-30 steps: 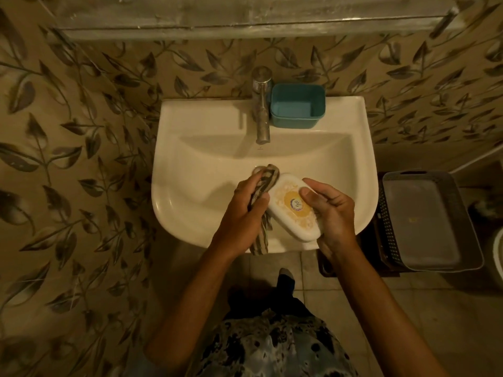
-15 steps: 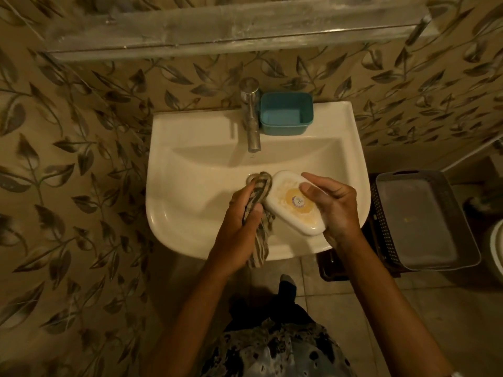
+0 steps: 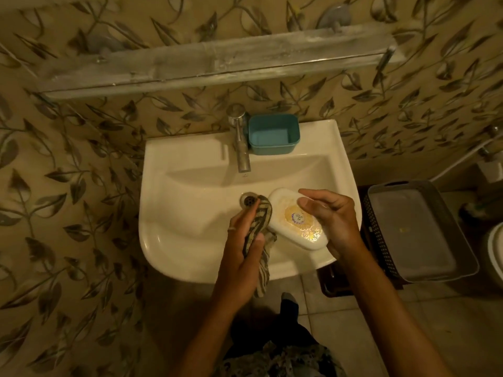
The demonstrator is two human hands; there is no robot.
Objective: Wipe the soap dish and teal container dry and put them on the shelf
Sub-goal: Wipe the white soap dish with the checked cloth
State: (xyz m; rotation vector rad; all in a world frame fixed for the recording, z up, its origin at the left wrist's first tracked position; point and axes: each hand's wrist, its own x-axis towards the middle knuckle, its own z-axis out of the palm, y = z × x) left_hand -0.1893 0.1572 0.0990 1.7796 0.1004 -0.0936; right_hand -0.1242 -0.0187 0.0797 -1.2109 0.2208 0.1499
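A white soap dish with a gold label is held over the sink basin by my right hand, fingers on its top and right side. My left hand grips a striped cloth pressed against the dish's left edge, the cloth's tail hanging below the sink rim. The teal container stands open and upright on the sink's back ledge, right of the tap. A long grey shelf runs along the wall above the sink.
The white sink has a chrome tap at the back and a drain just left of the cloth. A dark basket holding a grey tray sits at the right. Leaf-patterned wall surrounds; tiled floor below.
The view has tilted up, showing more of the shelf. My left hand with the cloth has slid slightly down and left along the dish's edge; the drain now shows.
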